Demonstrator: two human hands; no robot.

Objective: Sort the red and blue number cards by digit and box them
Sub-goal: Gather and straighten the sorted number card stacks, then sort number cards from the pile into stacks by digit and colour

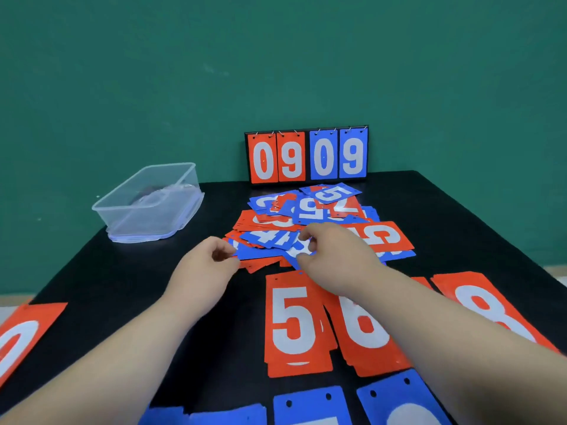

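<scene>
Pinching thin, likely slick blue card by its edge, right grip; left grip curled at 9 o'clock of pile, hold unclear.

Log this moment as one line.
phase: sorting | left hand: at mixed pile edge, grip unclear | right hand: pinches blue card | sorted: red 5 stack, red 6 stack near | clear box: far left

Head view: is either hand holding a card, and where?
The right hand pinches a blue card in the pile by its near edge. The left hand curls at the pile's left edge; a grip cannot be told.
</scene>
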